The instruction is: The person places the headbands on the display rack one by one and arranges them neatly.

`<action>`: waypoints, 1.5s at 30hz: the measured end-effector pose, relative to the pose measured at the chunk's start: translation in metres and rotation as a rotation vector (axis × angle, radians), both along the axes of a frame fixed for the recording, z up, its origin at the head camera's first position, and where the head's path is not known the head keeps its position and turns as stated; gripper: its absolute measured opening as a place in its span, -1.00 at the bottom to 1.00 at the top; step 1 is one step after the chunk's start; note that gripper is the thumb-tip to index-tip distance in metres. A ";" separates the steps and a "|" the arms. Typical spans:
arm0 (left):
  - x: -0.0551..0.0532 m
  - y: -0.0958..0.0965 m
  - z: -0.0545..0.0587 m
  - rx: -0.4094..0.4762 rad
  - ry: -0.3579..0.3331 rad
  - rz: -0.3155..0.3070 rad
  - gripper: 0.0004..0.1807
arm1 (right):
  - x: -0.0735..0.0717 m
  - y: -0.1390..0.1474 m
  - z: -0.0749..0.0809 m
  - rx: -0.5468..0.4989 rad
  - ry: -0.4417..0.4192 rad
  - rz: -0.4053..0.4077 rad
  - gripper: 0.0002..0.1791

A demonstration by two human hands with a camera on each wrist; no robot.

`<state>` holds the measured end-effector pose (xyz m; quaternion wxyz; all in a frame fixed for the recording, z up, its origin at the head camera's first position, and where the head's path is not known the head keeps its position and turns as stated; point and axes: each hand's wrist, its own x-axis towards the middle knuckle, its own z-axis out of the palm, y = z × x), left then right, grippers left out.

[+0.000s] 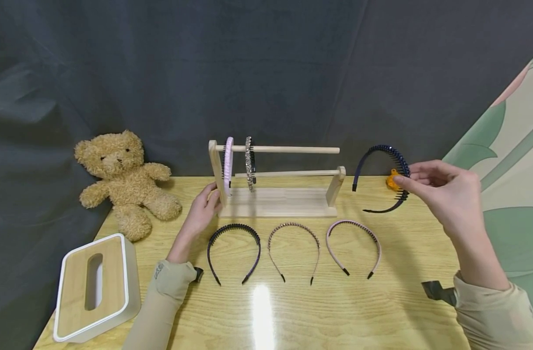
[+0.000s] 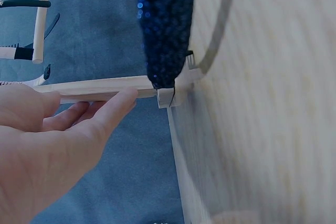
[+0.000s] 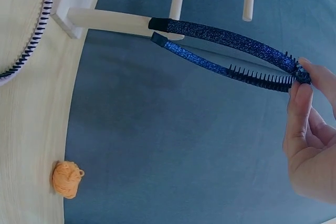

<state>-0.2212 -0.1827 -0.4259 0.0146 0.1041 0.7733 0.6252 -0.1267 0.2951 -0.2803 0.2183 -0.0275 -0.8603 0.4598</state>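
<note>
High at the right, my right hand (image 1: pixel 450 194) pinches a dark blue glittery toothed headband (image 1: pixel 369 159) between thumb and fingers; its two ends point left. My left hand (image 1: pixel 204 210) rests its fingertips against the left upright of a wooden rack (image 1: pixel 288 201), the fingers fairly straight in the left wrist view. On the rack's upper rod (image 1: pixel 299 149) hang a pale pink headband (image 1: pixel 228 160) and a sparkly silver one (image 1: pixel 248 165). Before the rack lie a dark headband (image 1: pixel 233 226), a thin jewelled headband (image 1: pixel 293 224) and a pink toothed headband (image 1: pixel 353 222).
A teddy bear (image 1: pixel 126 180) sits at the left behind a tissue box (image 1: pixel 69 291) with a wooden lid. Close behind the headband in my right hand lies a small orange ball-shaped thing (image 3: pixel 67 180). Dark cloth (image 1: pixel 249 73) hangs along the table's back edge.
</note>
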 end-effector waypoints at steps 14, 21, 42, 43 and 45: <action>-0.001 -0.001 -0.001 -0.005 0.006 0.004 -0.48 | -0.001 -0.010 0.009 -0.053 0.050 -0.003 -0.73; -0.001 0.001 0.000 0.008 0.005 0.010 -0.49 | 0.000 -0.012 0.013 -0.053 0.072 0.003 -0.71; -0.001 0.000 -0.001 0.010 -0.016 0.005 -0.47 | -0.003 -0.026 0.018 -0.037 0.091 0.023 -0.72; -0.001 0.000 -0.001 0.010 -0.017 0.005 -0.47 | -0.004 -0.027 0.019 -0.036 0.091 0.023 -0.72; -0.001 0.000 -0.001 0.012 -0.020 0.007 -0.47 | -0.005 -0.028 0.020 -0.037 0.093 0.025 -0.72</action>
